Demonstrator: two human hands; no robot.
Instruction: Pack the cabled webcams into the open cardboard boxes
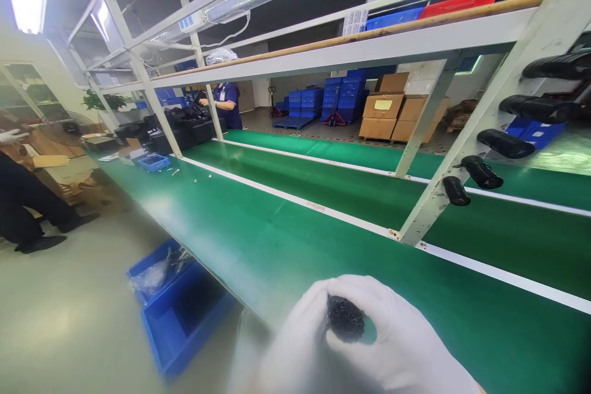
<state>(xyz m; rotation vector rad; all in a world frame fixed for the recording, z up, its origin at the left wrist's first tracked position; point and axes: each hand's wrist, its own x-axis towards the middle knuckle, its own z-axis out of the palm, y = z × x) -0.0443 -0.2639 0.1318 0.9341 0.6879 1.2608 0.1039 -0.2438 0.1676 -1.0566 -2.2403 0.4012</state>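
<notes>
Both of my hands wear white gloves and are close together above the near edge of the green bench [240, 221]. Between them is a small, round black part [345, 319] with a ribbed or pleated face turned towards me. My right hand [406, 338] curls its thumb and fingers around the part, leaving a small gap at its right side. Closed against the left side of the same part is my left hand [298, 335], its lower portion blurred. The far side of the part is hidden by the gloves.
Several black cylinders [505, 143] stick out from the white post [462, 188] at right. Blue bins [184, 320] stand below the bench's left edge. A small blue tray [153, 162] sits farther along. One person [227, 98] is beyond the bench; another's legs [32, 197] show at left.
</notes>
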